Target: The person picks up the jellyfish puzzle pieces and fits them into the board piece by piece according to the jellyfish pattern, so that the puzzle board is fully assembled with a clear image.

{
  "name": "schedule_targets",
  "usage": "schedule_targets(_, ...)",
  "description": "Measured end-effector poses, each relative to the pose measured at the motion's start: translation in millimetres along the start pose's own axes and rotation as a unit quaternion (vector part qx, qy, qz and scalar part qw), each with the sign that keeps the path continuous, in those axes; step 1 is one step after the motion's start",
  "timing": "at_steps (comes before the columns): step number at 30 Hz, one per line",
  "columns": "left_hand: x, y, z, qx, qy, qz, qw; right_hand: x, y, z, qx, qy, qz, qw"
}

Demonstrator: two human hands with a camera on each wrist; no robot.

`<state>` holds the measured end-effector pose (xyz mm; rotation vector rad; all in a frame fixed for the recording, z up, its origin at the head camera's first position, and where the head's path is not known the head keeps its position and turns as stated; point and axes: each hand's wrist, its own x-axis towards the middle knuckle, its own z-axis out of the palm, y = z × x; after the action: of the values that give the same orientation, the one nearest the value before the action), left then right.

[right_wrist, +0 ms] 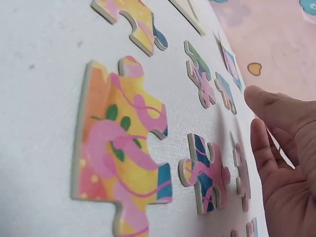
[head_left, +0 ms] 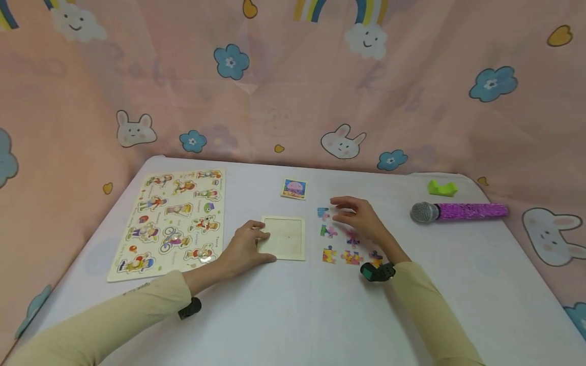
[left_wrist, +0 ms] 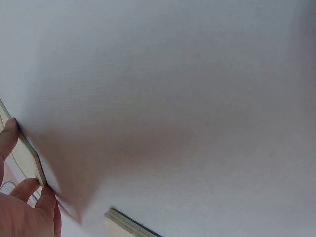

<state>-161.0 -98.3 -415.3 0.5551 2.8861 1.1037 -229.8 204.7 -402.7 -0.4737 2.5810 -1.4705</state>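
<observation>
My left hand (head_left: pixel 242 249) holds the left side of a small square wooden puzzle tray (head_left: pixel 288 239), thumb near its lower corner and fingers at its left edge. The left wrist view shows fingertips (left_wrist: pixel 11 129) against the tray's edge (left_wrist: pixel 34 165). Over the loose jigsaw pieces (head_left: pixel 352 257), to the right of the tray, my right hand (head_left: pixel 359 218) hovers with loosely bent fingers and nothing between them. Several pieces lie apart, picture side up; a yellow and pink piece (right_wrist: pixel 128 138) is closest in the right wrist view. Part of the group is behind the right hand.
A small picture card (head_left: pixel 294 188) lies beyond the tray. On the left is a large wooden board (head_left: pixel 183 223) with cartoon figures. A purple microphone (head_left: pixel 471 211) and a bright green piece (head_left: pixel 442 188) sit at the far right. Patterned pink cloth (head_left: pixel 274 112) hangs behind the table.
</observation>
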Motion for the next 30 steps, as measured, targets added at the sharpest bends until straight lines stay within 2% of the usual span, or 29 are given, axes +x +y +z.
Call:
schedule_targets(3, 0.8, -0.4, -0.8, -0.007, -0.008, -0.006, 0.9999, 13.8, 14, 2, -0.029, -0.017, 0.023, 0.9992)
schedule_targets(6, 2.4, -1.1, -2.2, -0.018, -0.014, -0.013, 0.9997, 22.2, 13, 3, -0.057, -0.034, 0.045, 0.9967)
schedule_targets(12, 4.1, -3.1, -7.6, -0.023, -0.043, -0.019, 0.9986, 32.1, 12, 4, -0.092, -0.051, 0.049, 0.9932)
schedule_targets(17, 4.1, -9.3, -13.1, -0.050, -0.063, -0.014, 0.9967, 36.4, 14, 3, -0.097, -0.053, 0.039, 0.9931)
schedule_targets(26, 3.6, -18.7, -12.9, -0.093, -0.046, 0.014, 0.9945, 37.8, 16, 3, -0.082, -0.048, 0.043, 0.9945)
schedule_targets(30, 4.2, -19.6, -12.5, -0.103, -0.048, 0.017, 0.9934, 37.3, 17, 3, -0.074, -0.043, 0.047, 0.9953)
